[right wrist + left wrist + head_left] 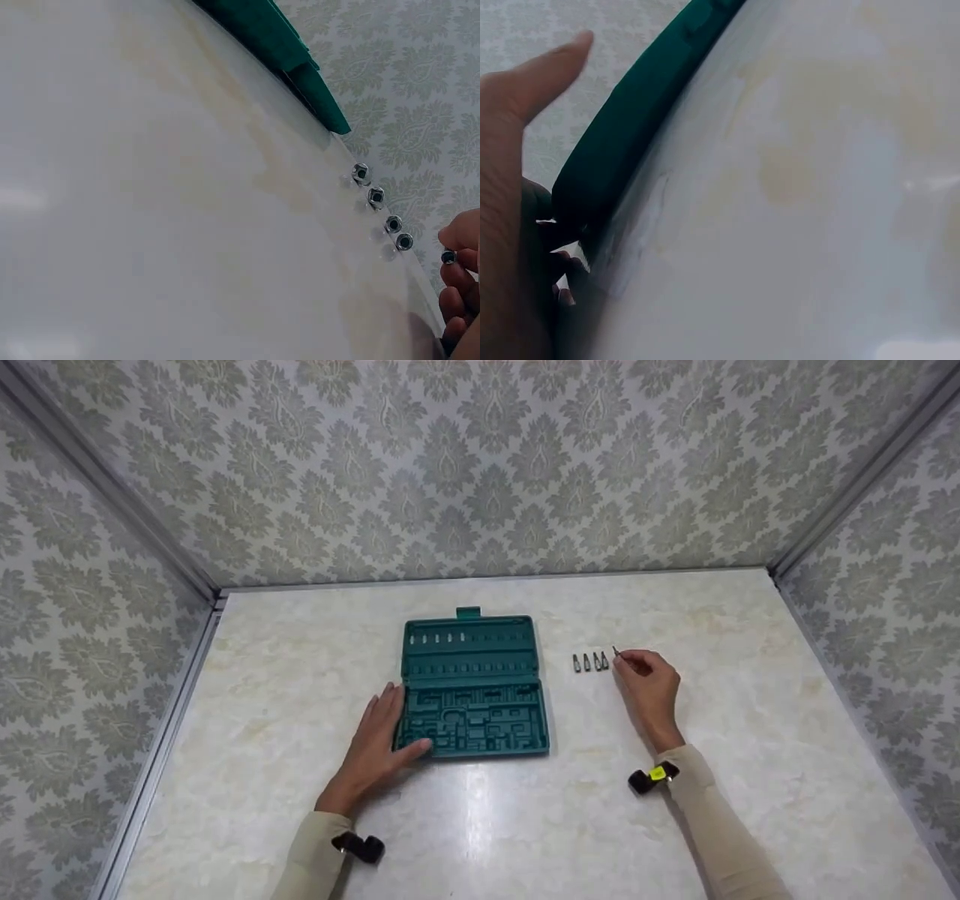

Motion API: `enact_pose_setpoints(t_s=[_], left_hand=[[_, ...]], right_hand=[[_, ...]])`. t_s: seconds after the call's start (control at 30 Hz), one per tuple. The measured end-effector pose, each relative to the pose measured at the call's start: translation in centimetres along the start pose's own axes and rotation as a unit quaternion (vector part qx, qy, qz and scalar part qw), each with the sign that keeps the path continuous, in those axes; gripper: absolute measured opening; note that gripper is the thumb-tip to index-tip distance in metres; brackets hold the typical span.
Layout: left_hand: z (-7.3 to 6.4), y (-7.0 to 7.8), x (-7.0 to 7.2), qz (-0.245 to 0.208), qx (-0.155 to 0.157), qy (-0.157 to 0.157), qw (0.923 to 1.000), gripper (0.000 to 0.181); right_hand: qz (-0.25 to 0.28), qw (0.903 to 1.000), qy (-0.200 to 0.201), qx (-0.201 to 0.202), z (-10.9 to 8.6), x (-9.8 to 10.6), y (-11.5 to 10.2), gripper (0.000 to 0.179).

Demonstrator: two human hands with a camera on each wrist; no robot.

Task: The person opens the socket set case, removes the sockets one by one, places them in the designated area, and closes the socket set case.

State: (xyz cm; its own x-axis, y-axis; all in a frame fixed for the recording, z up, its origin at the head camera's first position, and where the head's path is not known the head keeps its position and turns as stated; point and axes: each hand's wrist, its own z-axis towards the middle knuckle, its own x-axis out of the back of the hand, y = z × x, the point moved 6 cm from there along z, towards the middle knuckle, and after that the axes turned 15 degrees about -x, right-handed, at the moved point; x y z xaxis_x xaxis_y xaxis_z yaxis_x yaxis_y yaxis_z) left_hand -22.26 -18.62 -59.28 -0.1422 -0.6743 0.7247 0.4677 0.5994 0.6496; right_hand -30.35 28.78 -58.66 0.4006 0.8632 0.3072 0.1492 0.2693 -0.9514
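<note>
A green plastic tool case (472,751) lies opened flat on the table. My left hand (375,750) rests at its left side, fingers straight along the edge and thumb over the front left corner; the left wrist view shows the thumb (551,79) extended beside the case wall (622,127). To the right of the case, my right hand (651,682) pinches a small metal bit socket (616,651) between thumb and fingers. Its round end (448,256) shows a dark hole in the right wrist view. Several similar bit sockets (587,662) lie in a row just left of that hand.
Small pale pieces or openings (437,638) show along the left of the lid's upper row. Moulded recesses fill the case's lower half. Behind the light marbled table (300,645) stands a patterned wall (480,472), with more panels at both sides.
</note>
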Motion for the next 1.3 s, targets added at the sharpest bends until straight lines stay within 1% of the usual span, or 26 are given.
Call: enact_pose_setpoints(t_s=[0.07,0.1,0.2,0.33,0.43,0.53,0.77,1.1,1.3], left_hand=[[0.1,0.1,0.2,-0.001,-0.016,0.005,0.9999,0.093],[0.1,0.2,0.2,-0.002,-0.022,0.007,0.9997,0.09],[0.1,0.2,0.3,-0.005,-0.029,0.006,0.9996,0.093],[0.1,0.1,0.3,-0.005,-0.006,-0.002,1.0,0.097],[0.1,0.0,0.1,0.0,0.016,-0.007,0.9998,0.111],[-0.1,-0.2,-0.1,0.009,0.026,-0.013,0.9995,0.122],[-0.1,-0.2,-0.1,0.013,0.009,0.0,0.9999,0.125],[-0.2,-0.4,-0.3,0.005,0.029,0.003,0.9996,0.129],[-0.2,-0.3,-0.4,0.008,0.031,0.004,0.9995,0.129]], right_hand=[[-0.005,1.0,0.005,0.004,-0.1,-0.1,-0.1,0.016],[-0.006,1.0,0.006,0.004,-0.2,-0.2,-0.2,0.016],[-0.011,0.9999,0.01,0.002,-0.2,-0.4,-0.3,0.015],[-0.03,0.9994,0.017,0.003,-0.3,-0.6,-0.4,0.015],[-0.044,0.9988,0.022,0.005,-0.3,-0.7,-0.5,0.014],[-0.054,0.9982,0.026,0.007,-0.3,-0.8,-0.4,0.013],[-0.082,0.9958,0.04,0.006,-0.2,-1.0,-0.4,0.012],[-0.096,0.9943,0.047,0.002,-0.3,-1.2,-0.6,0.012],[-0.099,0.994,0.047,0.006,-0.3,-1.4,-0.6,0.012]])
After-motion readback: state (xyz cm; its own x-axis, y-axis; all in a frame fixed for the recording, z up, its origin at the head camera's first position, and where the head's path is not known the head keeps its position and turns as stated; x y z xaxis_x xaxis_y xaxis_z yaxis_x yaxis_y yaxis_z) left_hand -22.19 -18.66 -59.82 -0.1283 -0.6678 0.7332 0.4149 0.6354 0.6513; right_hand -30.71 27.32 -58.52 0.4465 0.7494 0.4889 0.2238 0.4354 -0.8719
